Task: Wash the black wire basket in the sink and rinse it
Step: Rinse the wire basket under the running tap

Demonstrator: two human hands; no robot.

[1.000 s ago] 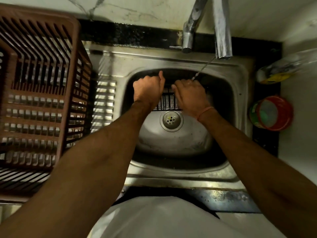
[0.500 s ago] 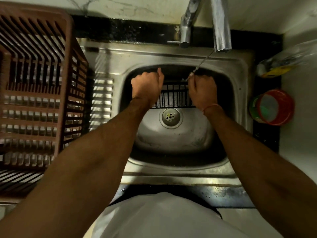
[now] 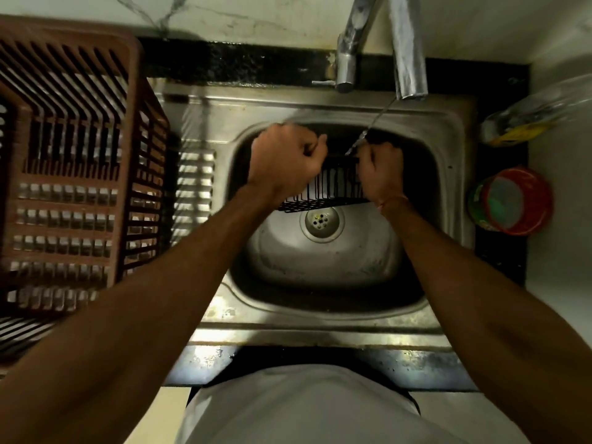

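Note:
The black wire basket (image 3: 330,187) is held up inside the steel sink (image 3: 323,302), above the drain (image 3: 319,221). My left hand (image 3: 285,158) grips its left end with curled fingers. My right hand (image 3: 381,171) grips its right end. A thin stream of water falls from the tap spout (image 3: 408,59) onto the basket's top edge beside my right hand. Both hands hide much of the basket's rim.
A large brown plastic dish crate (image 3: 77,161) stands on the drainboard to the left. A red-rimmed round tub (image 3: 512,201) and a clear bottle with a yellow label (image 3: 525,121) sit on the black counter at the right. A second tap pipe (image 3: 350,43) rises behind the sink.
My right hand has shifted rightward along the basket, showing more wire between my hands. The basket now hangs lower toward the drain. Water keeps running.

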